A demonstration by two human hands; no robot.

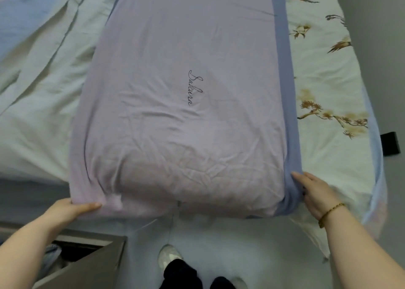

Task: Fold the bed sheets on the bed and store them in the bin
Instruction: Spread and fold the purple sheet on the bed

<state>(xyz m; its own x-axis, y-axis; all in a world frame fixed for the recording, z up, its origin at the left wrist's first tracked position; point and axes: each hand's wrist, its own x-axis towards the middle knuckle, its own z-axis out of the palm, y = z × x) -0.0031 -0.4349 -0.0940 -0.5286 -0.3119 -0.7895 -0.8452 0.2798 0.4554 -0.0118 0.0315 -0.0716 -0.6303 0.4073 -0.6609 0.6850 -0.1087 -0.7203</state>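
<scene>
A bed [28,194] seen from above by a person standing at its foot. A lilac sheet [175,124], already folded into one long strip, runs down the middle of the bed away from the viewer. It has a blue band along its right edge and a word in dark script [195,87] near its centre. Its far end is out of view.

To the left of the lilac sheet lies a rumpled pale green sheet [43,104]. To the right lies a cream sheet printed with brown branches [324,87]. Below and left of the lilac sheet, on the floor, stands a grey bin [92,264], open, with some cloth already inside.

The left hand [72,210] grips the sheet's near left corner, thumb on top and fingers hidden beneath. The right hand [313,192], with a beaded bracelet [328,214] at the wrist, holds the near right corner with its fingers curled round the blue band.

One pale shoe [169,258] shows on the floor, below the lilac sheet.

The next fold probably carries this near end up the strip. The layers could slide apart if the two corners rise unevenly, leaving a crooked fold. The soft cloth could also drag the sheets under it into fresh wrinkles.
</scene>
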